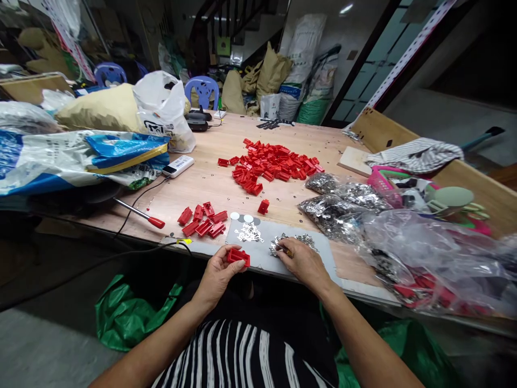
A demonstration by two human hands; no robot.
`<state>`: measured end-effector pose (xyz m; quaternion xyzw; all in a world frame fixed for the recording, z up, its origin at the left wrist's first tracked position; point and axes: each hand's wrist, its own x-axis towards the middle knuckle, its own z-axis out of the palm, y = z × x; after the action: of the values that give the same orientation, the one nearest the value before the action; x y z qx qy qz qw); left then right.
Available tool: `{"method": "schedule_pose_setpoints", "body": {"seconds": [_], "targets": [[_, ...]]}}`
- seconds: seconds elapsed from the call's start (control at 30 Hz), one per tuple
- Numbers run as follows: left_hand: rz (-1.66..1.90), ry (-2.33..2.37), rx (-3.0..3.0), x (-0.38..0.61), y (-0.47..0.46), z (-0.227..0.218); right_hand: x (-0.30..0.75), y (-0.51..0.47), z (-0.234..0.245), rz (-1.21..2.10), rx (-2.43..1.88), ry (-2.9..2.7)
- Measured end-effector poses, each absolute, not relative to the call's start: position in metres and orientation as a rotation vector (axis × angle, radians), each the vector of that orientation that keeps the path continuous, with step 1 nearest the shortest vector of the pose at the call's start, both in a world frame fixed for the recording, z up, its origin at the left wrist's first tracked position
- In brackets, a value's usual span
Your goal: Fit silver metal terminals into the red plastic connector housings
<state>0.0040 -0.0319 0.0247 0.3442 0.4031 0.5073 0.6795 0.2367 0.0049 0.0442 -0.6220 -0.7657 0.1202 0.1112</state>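
Observation:
My left hand (220, 274) is closed around an open red plastic case (238, 257), its hollow side facing up, just over the table's front edge. My right hand (304, 262) reaches into a heap of small metal parts (306, 240) on a grey mat (325, 251). Its fingers are pinched together; something small and yellowish shows at them, too small to name. Between the hands, on the mat, lies a pile of shiny flat metal pieces (249, 232), with white discs (235, 216) behind it. Several more red cases (204, 227) lie left of the mat.
A large heap of red cases (274, 164) covers mid-table, with one red case (263, 207) apart. Bags of metal parts (329, 213) and a pink basket (382, 183) stand right. At left are sacks (60, 161), a red-tipped lever (156, 222) and a black cable (133, 253).

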Motion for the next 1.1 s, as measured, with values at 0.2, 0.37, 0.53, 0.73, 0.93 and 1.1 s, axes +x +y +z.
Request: {"method": "schedule_pose_setpoints", "body": {"seconds": [0.2,0.37,0.53,0.73,0.93,1.1], "targets": [[1.111,0.955,0.919,0.007,-0.032,0.022,0.233,0.003,0.047,0.369,-1.777,-2.212],[1.078,1.032,1.061,0.005,-0.033,0.021,0.234,0.002,0.045,0.375,-1.771,-2.203],[1.061,1.226,1.696,0.007,-0.031,0.029,0.237,-0.003,0.044,0.399,-1.826,-2.228],[0.839,1.100,2.209,0.024,-0.010,0.040,0.238,-0.009,0.040,0.410,-1.814,-2.234],[0.543,0.882,2.257,0.039,0.013,0.046,0.238,-0.011,0.036,0.384,-1.810,-2.220],[0.532,0.850,2.292,0.041,0.013,0.045,0.237,-0.013,0.035,0.416,-1.832,-2.185]]}}
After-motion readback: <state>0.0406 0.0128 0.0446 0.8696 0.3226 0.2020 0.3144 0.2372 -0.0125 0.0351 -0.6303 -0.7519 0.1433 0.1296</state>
